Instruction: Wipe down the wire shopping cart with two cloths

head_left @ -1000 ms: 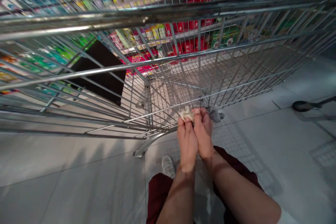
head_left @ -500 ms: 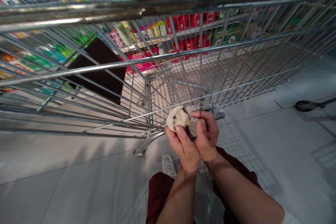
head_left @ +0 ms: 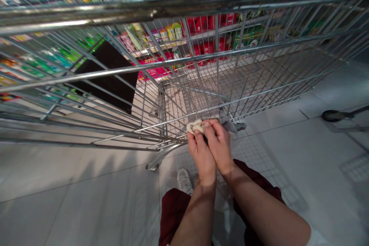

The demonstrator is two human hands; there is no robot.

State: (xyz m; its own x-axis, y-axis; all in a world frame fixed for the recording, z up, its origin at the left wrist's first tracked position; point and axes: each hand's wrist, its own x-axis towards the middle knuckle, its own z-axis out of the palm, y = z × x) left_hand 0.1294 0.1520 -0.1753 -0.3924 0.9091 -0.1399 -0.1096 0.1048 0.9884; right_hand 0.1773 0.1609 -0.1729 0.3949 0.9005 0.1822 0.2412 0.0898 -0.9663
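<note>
Holding cream bundle (head_left: 196, 125) near wire cart (head_left: 86, 14)

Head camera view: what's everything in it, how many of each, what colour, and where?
Cream-and-grey soft bundle: one or more, between the fingers
Large wire cart: at least one, silver, across the upper view
Flat rectangular panel: one, black, left, among the wires
Plastic bottles: many, mostly green, left shelves
Rounded containers: several, red, centre shelves
Round wheel: one, black, far right
Tiled floor: one, grey, below
Shoe: one clear, white, bottom centre
Trousers: one pair, maroon, bottom
Left hand: one, bare, centre
Right hand: one, bare, beside it
</note>
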